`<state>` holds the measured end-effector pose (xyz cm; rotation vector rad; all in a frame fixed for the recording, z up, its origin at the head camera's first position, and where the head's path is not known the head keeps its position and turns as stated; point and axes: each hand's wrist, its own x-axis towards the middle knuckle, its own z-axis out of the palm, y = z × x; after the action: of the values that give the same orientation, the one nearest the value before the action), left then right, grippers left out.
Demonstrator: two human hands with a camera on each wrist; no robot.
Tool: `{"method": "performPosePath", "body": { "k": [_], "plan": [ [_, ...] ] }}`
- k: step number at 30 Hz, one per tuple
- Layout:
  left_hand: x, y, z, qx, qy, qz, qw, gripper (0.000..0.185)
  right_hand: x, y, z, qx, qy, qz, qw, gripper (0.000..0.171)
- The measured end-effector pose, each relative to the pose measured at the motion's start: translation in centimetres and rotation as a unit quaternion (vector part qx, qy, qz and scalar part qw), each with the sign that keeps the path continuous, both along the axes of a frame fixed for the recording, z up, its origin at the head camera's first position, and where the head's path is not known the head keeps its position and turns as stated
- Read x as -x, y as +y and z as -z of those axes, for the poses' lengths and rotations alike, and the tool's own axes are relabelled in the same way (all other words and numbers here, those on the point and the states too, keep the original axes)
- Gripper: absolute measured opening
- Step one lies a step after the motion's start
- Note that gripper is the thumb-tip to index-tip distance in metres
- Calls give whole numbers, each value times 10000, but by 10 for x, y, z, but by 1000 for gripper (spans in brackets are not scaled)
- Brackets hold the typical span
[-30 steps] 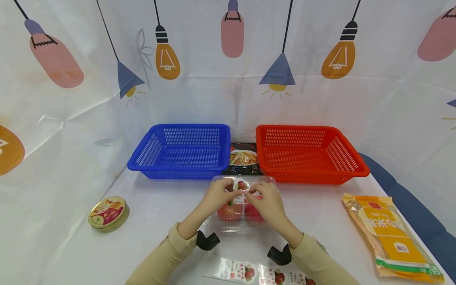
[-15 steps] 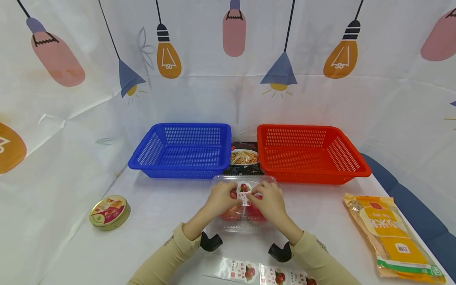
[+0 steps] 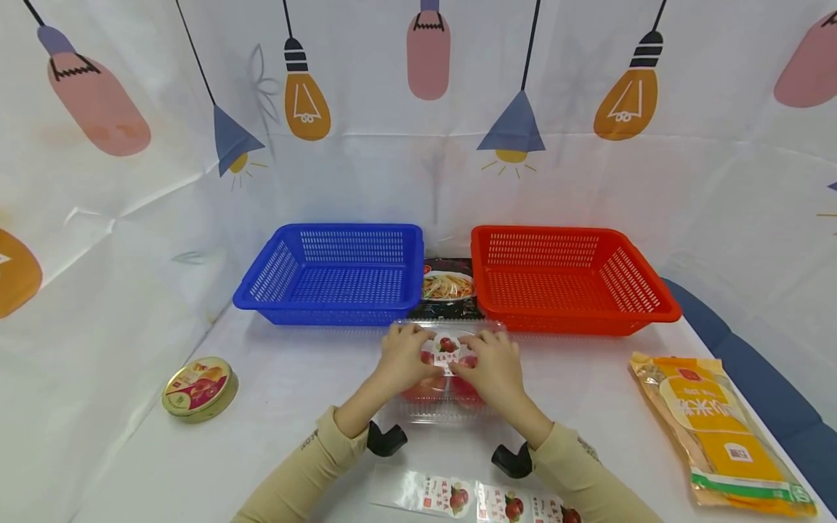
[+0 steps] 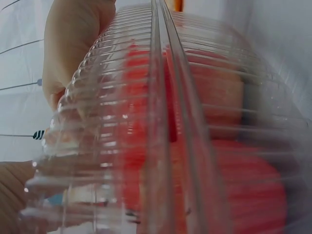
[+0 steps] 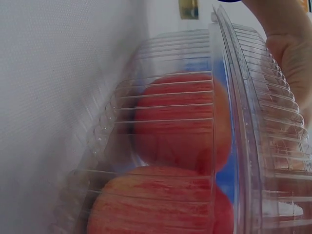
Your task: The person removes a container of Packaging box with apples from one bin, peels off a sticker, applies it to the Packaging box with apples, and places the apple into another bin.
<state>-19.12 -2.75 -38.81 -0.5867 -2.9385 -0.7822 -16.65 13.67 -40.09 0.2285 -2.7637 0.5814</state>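
A clear, ribbed plastic clamshell box [image 3: 445, 417] lies on the white table, closed over several red apples [image 5: 175, 126]. On its lid sits a small white label [image 3: 447, 362] with a red fruit picture and red lettering. My left hand [image 3: 402, 361] rests on the lid at the label's left, its thumb by the lower edge. From the other side, my right hand [image 3: 495, 368] touches the lid, thumb at the label's lower right and fingers spread near its top. Ribbed plastic and apples [image 4: 251, 185] fill the left wrist view.
Behind the box stand a blue basket [image 3: 340, 317] and a red basket [image 3: 562, 325], with a black food packet [image 3: 447, 287] between them. A round tin [image 3: 199, 388] lies left, a yellow bag [image 3: 719, 428] right. A label strip [image 3: 451, 497] lies in front.
The label, earlier held between both hands' fingertips, has come down flat on the lid. The fingers have spread apart from pinching its edges. Box and surroundings stay put.
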Motion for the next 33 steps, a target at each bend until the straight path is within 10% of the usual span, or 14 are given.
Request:
{"method": "performPosePath", "body": {
  "k": [22, 30, 33],
  "plan": [
    [-1, -12, 0, 874, 141, 684, 9937, 55, -3, 1, -1, -398, 62, -149, 9991, 45],
    [-21, -47, 4, -734, 265, -73, 9969, 78, -19, 37, -1, 1100, -340, 142, 9932, 77],
    [-26, -63, 13, -1583, -495, -295, 9857, 84, -25, 54, 2, 2459, -1345, 115, 9599, 88]
  ]
}}
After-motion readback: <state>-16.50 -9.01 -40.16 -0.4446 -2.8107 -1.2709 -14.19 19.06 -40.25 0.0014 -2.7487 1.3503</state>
